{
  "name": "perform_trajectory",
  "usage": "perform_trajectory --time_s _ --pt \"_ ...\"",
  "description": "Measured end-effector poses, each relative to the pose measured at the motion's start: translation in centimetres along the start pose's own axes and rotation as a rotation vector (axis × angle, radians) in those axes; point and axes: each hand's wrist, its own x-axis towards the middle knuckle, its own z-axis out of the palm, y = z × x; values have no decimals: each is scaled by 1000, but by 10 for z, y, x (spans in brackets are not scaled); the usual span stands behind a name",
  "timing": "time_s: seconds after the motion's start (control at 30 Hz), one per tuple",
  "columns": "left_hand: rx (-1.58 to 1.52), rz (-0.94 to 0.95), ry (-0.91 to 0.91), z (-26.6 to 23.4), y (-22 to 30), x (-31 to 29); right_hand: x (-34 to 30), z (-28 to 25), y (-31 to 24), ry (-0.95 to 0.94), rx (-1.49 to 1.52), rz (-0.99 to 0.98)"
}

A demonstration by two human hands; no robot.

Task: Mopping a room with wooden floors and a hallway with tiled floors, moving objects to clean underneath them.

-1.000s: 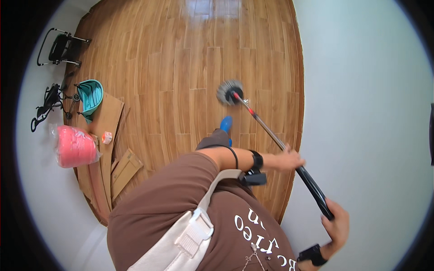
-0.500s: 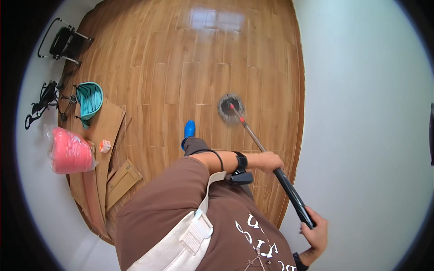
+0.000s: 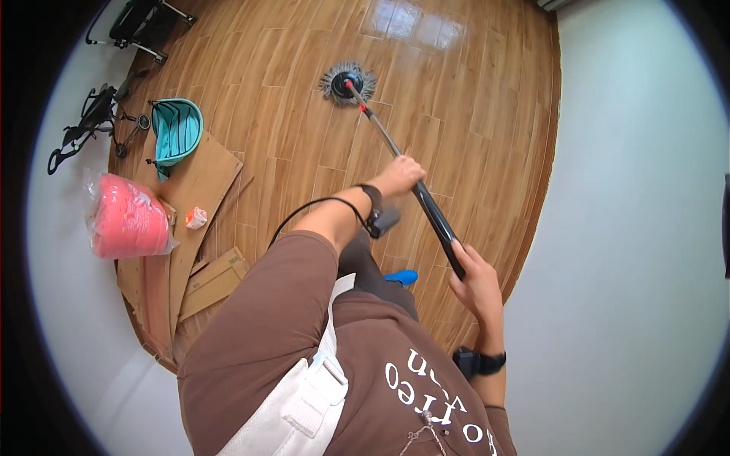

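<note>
A mop (image 3: 439, 222) slants across the view, its grey round head (image 3: 347, 83) lying on the wood-look floor (image 3: 281, 121) ahead of me. My left hand (image 3: 401, 175) wraps round the pole where the thin metal shaft meets the black grip. Lower down, my right hand (image 3: 476, 280) holds the end of that black grip, thumb along it. Both wrists wear dark bands with small black devices. One blue shoe (image 3: 401, 277) shows beside my trouser leg.
Along the left wall stand folded black wheeled frames (image 3: 95, 121), a turquoise fabric canopy (image 3: 176, 133), a pink plastic-wrapped bundle (image 3: 131, 218), flattened cardboard (image 3: 201, 178) and a small orange-white box (image 3: 195, 218). A white wall (image 3: 631, 228) runs along the right.
The mop head has moved forward and left across the floor. Both hands have gone forward with the pole, still gripping it. The view has shifted and a different foot position shows.
</note>
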Motion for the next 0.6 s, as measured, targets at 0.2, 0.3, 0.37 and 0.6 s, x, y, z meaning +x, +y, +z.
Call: perform_trajectory --time_s 0.2,0.3,0.37,0.6 --pt "-359 98 -224 4 167 30 -103 -112 -35 -77 -119 220" --pt "-727 157 -458 -5 232 43 -131 -159 -82 -135 -235 271" --pt "-752 182 -550 -35 239 50 -127 -167 -107 -102 -148 309" --pt "-644 123 -505 -83 207 30 -119 -160 -124 -51 -50 192"
